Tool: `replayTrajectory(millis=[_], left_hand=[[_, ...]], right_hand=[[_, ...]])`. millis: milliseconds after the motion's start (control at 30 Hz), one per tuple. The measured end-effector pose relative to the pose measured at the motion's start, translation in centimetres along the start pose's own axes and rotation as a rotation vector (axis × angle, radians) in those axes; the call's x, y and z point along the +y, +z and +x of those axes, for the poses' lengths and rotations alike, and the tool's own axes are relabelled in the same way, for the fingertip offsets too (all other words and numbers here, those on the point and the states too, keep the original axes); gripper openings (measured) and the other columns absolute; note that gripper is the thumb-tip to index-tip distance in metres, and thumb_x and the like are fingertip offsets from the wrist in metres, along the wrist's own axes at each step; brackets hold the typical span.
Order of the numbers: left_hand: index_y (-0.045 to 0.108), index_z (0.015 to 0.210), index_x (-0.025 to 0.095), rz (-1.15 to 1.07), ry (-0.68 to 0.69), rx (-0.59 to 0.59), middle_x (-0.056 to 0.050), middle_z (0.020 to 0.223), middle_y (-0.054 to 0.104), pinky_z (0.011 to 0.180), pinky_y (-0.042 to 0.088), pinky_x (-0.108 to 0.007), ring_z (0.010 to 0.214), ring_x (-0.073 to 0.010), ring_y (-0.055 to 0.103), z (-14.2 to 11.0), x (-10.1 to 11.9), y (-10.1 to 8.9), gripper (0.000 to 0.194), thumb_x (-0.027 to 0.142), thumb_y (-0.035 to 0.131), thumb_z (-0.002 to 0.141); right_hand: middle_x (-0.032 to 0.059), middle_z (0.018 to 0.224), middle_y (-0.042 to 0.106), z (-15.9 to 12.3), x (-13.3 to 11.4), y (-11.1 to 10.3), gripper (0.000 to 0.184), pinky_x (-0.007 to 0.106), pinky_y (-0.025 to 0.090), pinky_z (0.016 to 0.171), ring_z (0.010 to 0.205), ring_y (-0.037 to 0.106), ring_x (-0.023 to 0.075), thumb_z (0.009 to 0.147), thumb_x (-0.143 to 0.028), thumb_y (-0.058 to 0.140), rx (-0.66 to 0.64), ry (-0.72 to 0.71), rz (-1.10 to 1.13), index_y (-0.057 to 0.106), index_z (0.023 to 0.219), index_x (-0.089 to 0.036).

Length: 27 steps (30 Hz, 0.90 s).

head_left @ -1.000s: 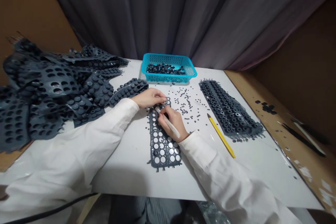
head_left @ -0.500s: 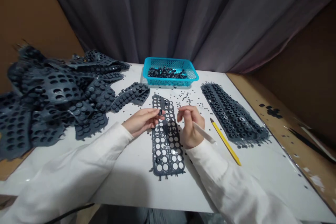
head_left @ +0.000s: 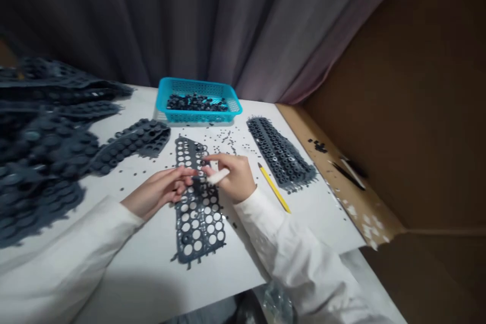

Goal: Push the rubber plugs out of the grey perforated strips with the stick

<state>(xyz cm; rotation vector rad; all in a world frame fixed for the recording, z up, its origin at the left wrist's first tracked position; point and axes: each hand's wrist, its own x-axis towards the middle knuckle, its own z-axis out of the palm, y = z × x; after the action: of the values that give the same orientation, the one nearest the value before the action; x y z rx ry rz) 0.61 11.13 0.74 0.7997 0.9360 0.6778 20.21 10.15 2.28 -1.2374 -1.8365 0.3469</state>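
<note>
Sheet: a grey perforated rubber sheet (head_left: 198, 212) lies flat on the white table (head_left: 125, 273), long side pointing away from the person. Most of its round holes show white tabletop through them, and the far end looks darker, though the hands and blur hide the detail there.

Right hand: the right hand (head_left: 231, 179) is just above the sheet's middle, curled closed around a white pen-shaped tool (head_left: 219, 176) whose tip points toward the left hand.

Left hand: the left hand (head_left: 159, 190) reaches in from the left, fingers stretched out over the sheet's edge and just beside the right hand. Whether it pinches anything is too small to tell.

Sleeves: white long sleeves (head_left: 288, 248) cover both forearms.

Around the sheet: small black rubber bits (head_left: 228, 139) are scattered on the table, mostly beyond the sheet. A yellow pencil (head_left: 274, 188) lies to the right, tilted across the tabletop.

Farther out: a turquoise plastic basket (head_left: 197, 116) sits at the far edge, holding black rubber pieces (head_left: 196, 103). A studded rubber strip (head_left: 279, 152) lies right of the sheet, another (head_left: 132, 144) lies left, and a blurred heap of rubber sheets (head_left: 38, 152) fills the left side.

Edges: a brown ledge (head_left: 341, 182) on the right carries a few black bits (head_left: 320, 147) and dark slender tools (head_left: 347, 174) — behind it all hangs a grey curtain (head_left: 170, 20).
</note>
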Motion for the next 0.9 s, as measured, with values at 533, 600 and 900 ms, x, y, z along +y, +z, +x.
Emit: replayTrajectory(millis=[533, 600, 900], left_hand=[[0.063, 0.087, 0.027, 0.611, 0.203, 0.302, 0.004, 0.079, 0.061, 0.062, 0.037, -0.022, 0.07, -0.013, 0.049, 0.9, 0.3, -0.6, 0.03, 0.052, 0.064, 0.069], [0.063, 0.088, 0.026, 0.615, 0.214, 0.291, 0.003, 0.081, 0.061, 0.062, 0.037, -0.022, 0.072, -0.0137, 0.049, 1.0, 0.1, -0.8, 0.029, 0.049, 0.063, 0.072], [0.063, 0.083, 0.016, 0.513, 0.396, 0.276, 0.0, 0.072, 0.059, 0.057, 0.038, -0.022, 0.063, -0.0118, 0.05, 2.1, -1.0, -1.3, 0.028, 0.04, 0.065, 0.069]], right_hand=[[0.0107, 0.071, 0.069, -2.7, 21.0, -26.0, 0.025, 0.026, 0.043, 0.059, 0.065, 0.061, 0.0183, 0.052, -0.023, 0.076, 0.309, 1.042, -0.704, 0.073, 0.073, -0.01], [0.0095, 0.071, 0.069, -2.5, 21.8, -25.6, 0.026, 0.025, 0.043, 0.059, 0.066, 0.061, 0.0173, 0.052, -0.025, 0.076, 0.302, 1.03, -0.713, 0.073, 0.074, -0.012], [0.0037, 0.044, 0.054, -1.4, 20.7, -25.3, 0.019, 0.032, 0.032, 0.047, 0.039, 0.041, 0.0122, 0.044, -0.03, 0.079, 0.204, 1.033, -0.73, 0.064, 0.047, -0.019]])
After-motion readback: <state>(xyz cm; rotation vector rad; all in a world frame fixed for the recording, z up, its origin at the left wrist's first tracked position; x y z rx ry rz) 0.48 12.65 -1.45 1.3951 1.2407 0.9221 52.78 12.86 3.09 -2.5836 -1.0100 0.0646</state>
